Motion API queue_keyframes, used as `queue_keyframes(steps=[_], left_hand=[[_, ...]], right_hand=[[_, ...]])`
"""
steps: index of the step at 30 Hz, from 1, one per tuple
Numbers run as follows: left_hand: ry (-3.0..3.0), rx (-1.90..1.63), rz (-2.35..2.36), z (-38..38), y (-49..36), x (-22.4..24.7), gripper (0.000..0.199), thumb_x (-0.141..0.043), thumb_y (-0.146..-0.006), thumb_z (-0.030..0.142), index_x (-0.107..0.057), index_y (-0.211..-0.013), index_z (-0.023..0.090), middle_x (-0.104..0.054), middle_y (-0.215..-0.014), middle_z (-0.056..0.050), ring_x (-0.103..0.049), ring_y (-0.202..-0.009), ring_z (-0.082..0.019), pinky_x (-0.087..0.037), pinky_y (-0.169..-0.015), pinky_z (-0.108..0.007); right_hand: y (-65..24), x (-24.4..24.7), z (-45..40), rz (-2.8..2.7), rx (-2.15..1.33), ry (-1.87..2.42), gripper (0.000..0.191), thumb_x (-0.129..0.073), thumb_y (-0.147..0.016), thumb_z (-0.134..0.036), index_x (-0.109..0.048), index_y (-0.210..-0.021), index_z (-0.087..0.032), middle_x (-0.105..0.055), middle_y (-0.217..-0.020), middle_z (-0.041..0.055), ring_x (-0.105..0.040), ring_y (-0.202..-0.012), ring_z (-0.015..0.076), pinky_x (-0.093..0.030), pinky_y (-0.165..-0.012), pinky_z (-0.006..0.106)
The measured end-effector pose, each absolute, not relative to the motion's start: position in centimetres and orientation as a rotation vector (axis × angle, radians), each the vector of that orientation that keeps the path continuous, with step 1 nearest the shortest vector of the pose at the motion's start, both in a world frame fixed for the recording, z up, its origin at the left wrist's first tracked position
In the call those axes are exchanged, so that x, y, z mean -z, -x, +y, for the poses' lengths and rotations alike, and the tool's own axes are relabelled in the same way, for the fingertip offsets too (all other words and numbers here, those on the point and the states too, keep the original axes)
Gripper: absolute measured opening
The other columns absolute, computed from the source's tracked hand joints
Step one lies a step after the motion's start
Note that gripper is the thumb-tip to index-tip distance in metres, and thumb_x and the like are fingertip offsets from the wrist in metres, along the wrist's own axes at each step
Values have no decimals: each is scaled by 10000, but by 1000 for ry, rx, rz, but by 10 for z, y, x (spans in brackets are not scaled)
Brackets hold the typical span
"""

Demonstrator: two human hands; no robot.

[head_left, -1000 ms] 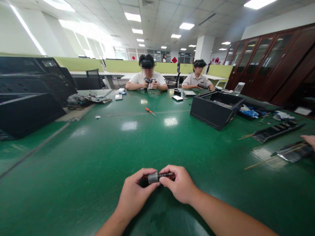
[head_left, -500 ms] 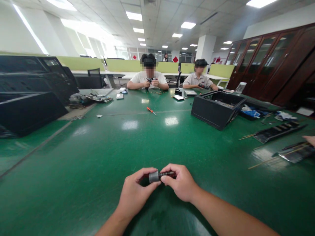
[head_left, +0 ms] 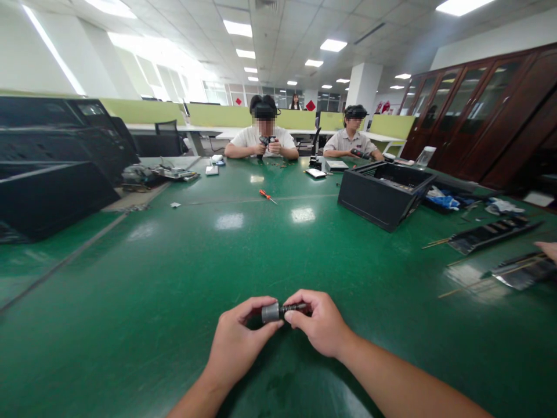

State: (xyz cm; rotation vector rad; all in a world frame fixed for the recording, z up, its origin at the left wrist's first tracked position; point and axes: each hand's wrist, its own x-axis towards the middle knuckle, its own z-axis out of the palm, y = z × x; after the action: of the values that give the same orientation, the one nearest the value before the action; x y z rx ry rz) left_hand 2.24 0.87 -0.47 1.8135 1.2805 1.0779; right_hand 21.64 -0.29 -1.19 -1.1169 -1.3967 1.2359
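Grey cylinder (head_left: 270, 313) in the snug pinch of my left hand (head_left: 237, 338), dark shaft (head_left: 297, 307) likewise in my right hand (head_left: 324, 328)

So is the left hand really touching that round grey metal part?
Touching. The head view shows the left hand gripping the grey metal part, forefinger along its top edge and thumb against its underside.
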Motion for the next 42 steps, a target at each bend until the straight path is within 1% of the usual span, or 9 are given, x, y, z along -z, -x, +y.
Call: queue_keyframes(steps=[13,20,27,35,42], left_hand=[[-1820,-1094,1282,9,-21,7,271,-784,-713,334,-767,-953,209,-778,-944,-60,-743,-864,-254,-619,-849,-373],[-1810,-1095,1285,9,-21,7,253,-792,-702,319,-769,-939,233,-778,-932,-30,-743,-863,-237,-611,-843,-343],[-1807,-1092,1276,8,-20,5,263,-793,-707,329,-768,-947,226,-777,-937,-39,-741,-863,-244,-608,-845,-354],[-1839,-1102,1284,9,-20,8,256,-793,-721,327,-767,-961,242,-776,-944,-22,-739,-867,-226,-598,-832,-322],[-1851,-1111,1298,9,-21,5,249,-781,-715,326,-769,-949,243,-778,-942,-19,-741,-872,-225,-592,-833,-316]], right_hand=[[-216,11,-3,-1409,-1224,1125,101,-678,-774,-204,-734,-852,-170,-644,-651,-14,-551,-601,133,-434,-615,252],[-216,11,-3,-1407,-1218,1130,98,-682,-777,-207,-736,-852,-175,-644,-655,-16,-549,-600,132,-423,-603,247],[-216,11,-4,-1409,-1209,1120,97,-683,-780,-206,-734,-853,-166,-640,-655,-14,-544,-595,130,-417,-599,248],[-216,11,-4,-1411,-1199,1114,105,-678,-792,-208,-735,-868,-163,-635,-658,-14,-543,-592,129,-410,-584,243],[-216,10,-5,-1401,-1207,1123,102,-675,-792,-206,-730,-861,-155,-633,-655,-10,-534,-592,128,-411,-595,246]])
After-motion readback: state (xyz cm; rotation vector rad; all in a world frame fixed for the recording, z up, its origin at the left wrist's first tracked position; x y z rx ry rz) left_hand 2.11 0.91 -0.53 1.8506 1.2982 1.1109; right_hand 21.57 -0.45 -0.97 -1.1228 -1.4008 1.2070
